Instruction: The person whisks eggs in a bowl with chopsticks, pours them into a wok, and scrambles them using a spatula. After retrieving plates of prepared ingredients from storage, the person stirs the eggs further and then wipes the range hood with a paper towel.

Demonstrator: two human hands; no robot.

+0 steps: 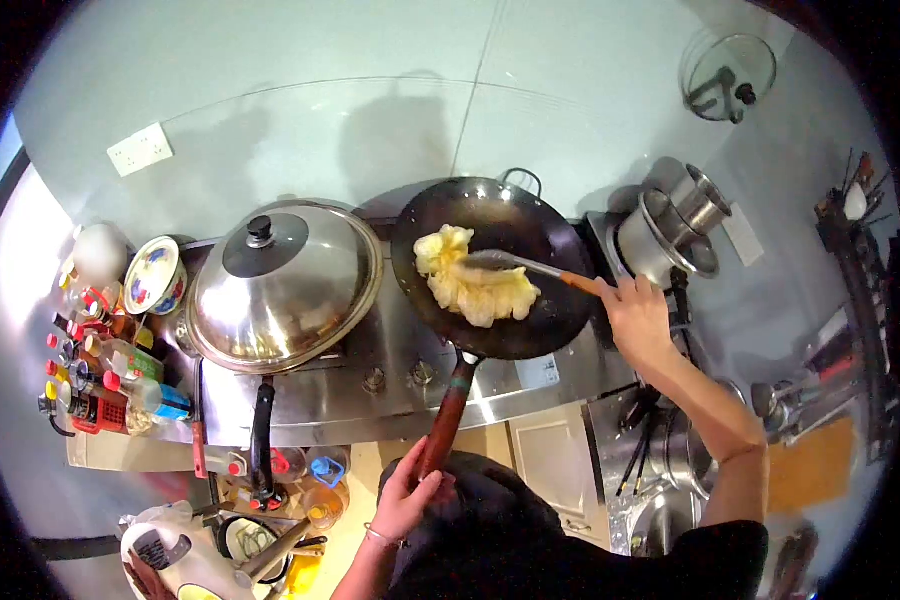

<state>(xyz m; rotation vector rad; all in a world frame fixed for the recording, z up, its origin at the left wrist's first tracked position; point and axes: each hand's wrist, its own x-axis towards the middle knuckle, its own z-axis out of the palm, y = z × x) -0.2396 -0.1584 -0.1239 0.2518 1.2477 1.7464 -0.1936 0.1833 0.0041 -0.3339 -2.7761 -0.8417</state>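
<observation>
A dark wok sits on the stove with yellow-white cooked egg in its left part. My left hand is closed round the wok's wooden handle, near its lower end. At the wok's right rim, my right hand grips the orange-brown handle of a metal spatula. The spatula's head is over the egg, touching it, and looks blurred.
Left of the wok stands a pan with a domed steel lid. Bottles and a patterned bowl are at the far left. Steel pots stand at the right, above a sink with pans.
</observation>
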